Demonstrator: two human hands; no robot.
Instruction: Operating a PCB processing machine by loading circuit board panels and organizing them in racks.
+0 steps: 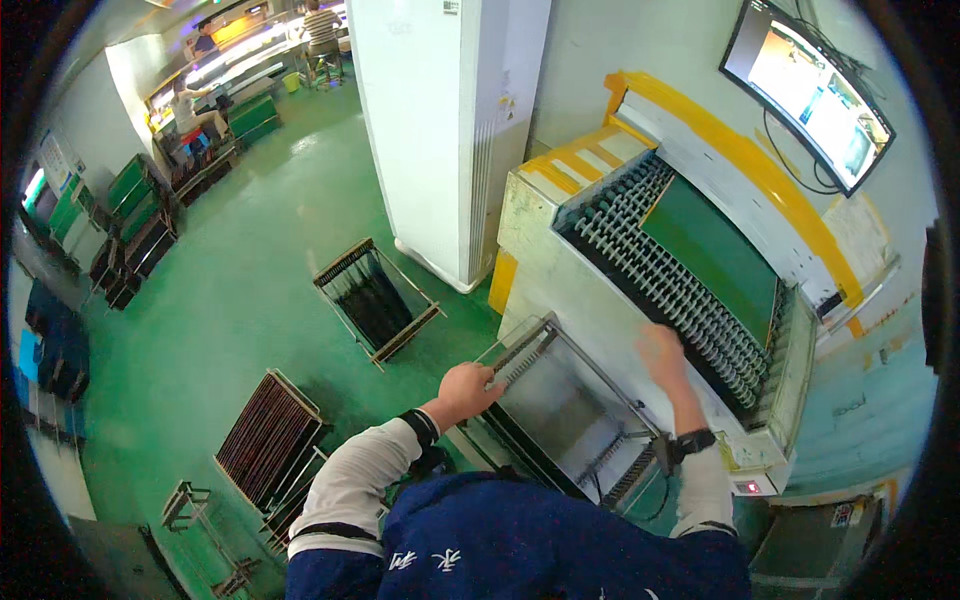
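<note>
My left hand [466, 390] is curled at the left rail of a slotted metal rack [565, 400], its fingers wrapped over the edge. The rack stands right in front of me, against a pale machine. My right hand [662, 355] is raised over the machine's near edge, smeared by motion, so its fingers are unclear. Beyond it, a flat green panel [715, 260] lies on rows of rollers [660, 275] in the machine's opening. A gap shows between that hand and the panel.
A tall white cabinet [420, 120] stands ahead. On the green floor are a rack with dark panels [375, 300], a filled rack [268, 440] and a small frame [200, 530]. A monitor [808, 90] hangs at upper right. People work at a far bench.
</note>
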